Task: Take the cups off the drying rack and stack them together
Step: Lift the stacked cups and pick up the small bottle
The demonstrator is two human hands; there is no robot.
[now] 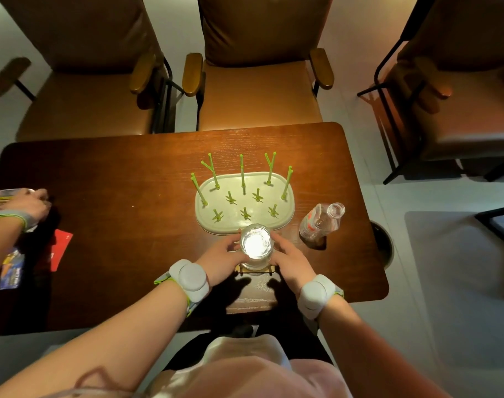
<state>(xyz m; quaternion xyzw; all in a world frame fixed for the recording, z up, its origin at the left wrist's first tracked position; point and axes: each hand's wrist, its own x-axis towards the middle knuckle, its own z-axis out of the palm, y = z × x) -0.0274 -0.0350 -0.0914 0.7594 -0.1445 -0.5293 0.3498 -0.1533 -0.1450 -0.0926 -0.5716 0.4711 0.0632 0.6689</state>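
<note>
Both hands clasped round a clear glass cup stack (256, 246), one on each side; left hand (224, 259) pressed to the glass at 9 o'clock, fingers curled onto its wall; right hand (291, 258) pressed at 3 o'clock, fingertips (276, 239) reaching the rim; how many cups nested inside, cannot tell, bright glare filling the mouth. Resting upright on a small wooden coaster (254, 270), seen only as a thin edge beneath at 6 o'clock. Strapped on each wrist, a pale grey wrist sensor (191, 278), the other on the right at (314, 295).

Just beyond the cups at 12 o'clock, nearly touching the rim: pale green drying rack (245, 203), oval tray with upright green pegs (242, 170) along the far edge and short ones nearer; no cup on any peg. At 2 o'clock from the cups, near the rack's right end: clear plastic bottle (321, 221), uncapped, leaning. All on a dark wooden table (116, 179).

Far off at 9 o'clock, at the table's left edge: another person's hand (29, 203) on something transparent, too cropped to identify; beside it a red card (60, 248) and a printed packet (12, 272). Past the table at 12 o'clock, brown armchairs (259, 81).
</note>
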